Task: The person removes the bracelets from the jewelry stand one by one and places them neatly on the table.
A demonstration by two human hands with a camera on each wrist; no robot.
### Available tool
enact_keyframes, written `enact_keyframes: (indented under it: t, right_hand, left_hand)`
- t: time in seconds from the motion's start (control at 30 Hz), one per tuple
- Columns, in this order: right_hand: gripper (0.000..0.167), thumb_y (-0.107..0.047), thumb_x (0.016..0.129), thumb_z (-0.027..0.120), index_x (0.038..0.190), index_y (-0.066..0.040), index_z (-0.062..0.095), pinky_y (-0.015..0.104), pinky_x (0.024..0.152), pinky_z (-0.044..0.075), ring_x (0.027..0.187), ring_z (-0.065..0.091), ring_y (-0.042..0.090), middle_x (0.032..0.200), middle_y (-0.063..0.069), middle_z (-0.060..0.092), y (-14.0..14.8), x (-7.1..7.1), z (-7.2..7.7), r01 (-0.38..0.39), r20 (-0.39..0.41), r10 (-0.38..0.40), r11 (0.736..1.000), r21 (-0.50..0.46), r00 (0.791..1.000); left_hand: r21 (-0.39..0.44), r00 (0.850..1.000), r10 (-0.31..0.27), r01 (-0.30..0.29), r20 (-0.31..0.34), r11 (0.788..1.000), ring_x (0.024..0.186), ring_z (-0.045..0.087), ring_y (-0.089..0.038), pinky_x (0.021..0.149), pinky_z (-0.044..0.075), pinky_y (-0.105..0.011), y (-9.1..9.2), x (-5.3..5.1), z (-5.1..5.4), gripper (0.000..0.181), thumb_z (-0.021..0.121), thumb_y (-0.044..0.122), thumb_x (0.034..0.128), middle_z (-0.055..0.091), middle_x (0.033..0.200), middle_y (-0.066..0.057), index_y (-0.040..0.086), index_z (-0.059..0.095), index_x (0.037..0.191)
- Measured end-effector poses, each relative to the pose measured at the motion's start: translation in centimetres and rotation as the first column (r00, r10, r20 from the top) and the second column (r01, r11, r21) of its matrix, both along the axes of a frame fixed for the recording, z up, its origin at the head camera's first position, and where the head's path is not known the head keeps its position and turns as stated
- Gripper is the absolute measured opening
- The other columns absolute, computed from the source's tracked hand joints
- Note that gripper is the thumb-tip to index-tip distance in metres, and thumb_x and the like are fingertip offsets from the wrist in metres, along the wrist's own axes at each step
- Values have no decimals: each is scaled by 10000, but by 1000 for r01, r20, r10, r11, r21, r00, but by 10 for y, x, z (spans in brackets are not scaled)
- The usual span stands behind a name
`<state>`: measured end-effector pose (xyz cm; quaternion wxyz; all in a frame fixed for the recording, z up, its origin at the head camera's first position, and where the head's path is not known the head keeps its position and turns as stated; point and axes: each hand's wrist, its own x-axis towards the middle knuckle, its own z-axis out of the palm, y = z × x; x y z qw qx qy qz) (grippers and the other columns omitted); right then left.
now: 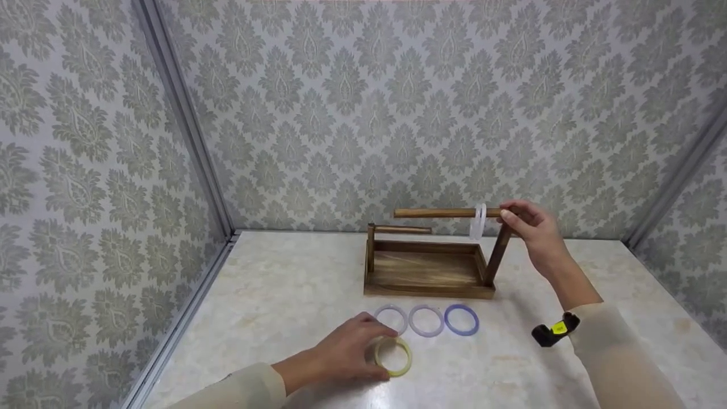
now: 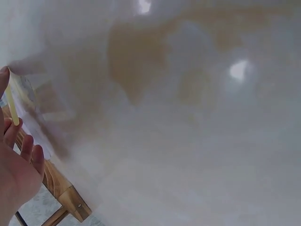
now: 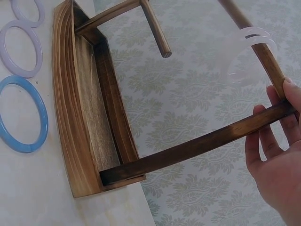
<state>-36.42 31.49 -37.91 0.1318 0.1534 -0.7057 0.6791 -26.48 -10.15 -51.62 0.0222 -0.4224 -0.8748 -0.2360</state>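
My left hand (image 1: 347, 350) pinches a pale yellow bangle (image 1: 408, 360) by its left side, low over the table; the left wrist view catches this bangle (image 2: 12, 106) edge-on between thumb and fingers. My right hand (image 1: 537, 236) grips a wooden bangle stand at the corner where its tall post (image 1: 497, 255) meets the upper rod (image 1: 431, 213). White, translucent bangles (image 1: 481, 221) hang on that rod near the hand. Between the left hand and the stand lie a pale bangle (image 1: 391, 307), a lavender bangle (image 1: 427, 335) and a blue bangle (image 1: 477, 322) in a row.
The stand's tray base (image 1: 429, 268) sits towards the back of the marbled table (image 1: 284, 284). A shorter rod (image 1: 403, 230) rises from its left end, its free tip pointing right. Patterned wall panels (image 1: 341, 113) enclose the table behind and at both sides.
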Motion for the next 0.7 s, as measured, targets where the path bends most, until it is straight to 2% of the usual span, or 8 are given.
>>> enact_keyframes:
  t: [0.33,0.57,0.7]
  right_hand:
    - [459,-243,1020,736,1337,69,620,257,890,563,1053,700,190,1101,2,728,0,1,1,19,7,-19,1000,20,1000]
    - [447,-245,1015,742,1340,42,633,250,908,560,1086,685,222,1105,-5,727,-1,2,1,23,22,-23,1000,12,999]
    - [418,-205,1019,735,1334,50,636,255,918,564,1071,695,213,1113,-12,736,-1,2,1,2,17,-1,1000,-17,1000]
  left_hand:
    - [64,999,-18,16,32,998,1215,532,-117,1059,488,-328,-5,1,-5,754,897,529,815,681,1341,114,188,658,1443]
    - [93,993,-3,-8,121,996,1246,513,-102,1086,473,-330,-7,3,-5,732,908,487,820,661,1348,115,217,655,1452]
    - [81,989,3,-15,146,997,1273,499,-104,1104,466,-353,-8,3,-5,725,898,472,835,651,1368,118,223,641,1466]
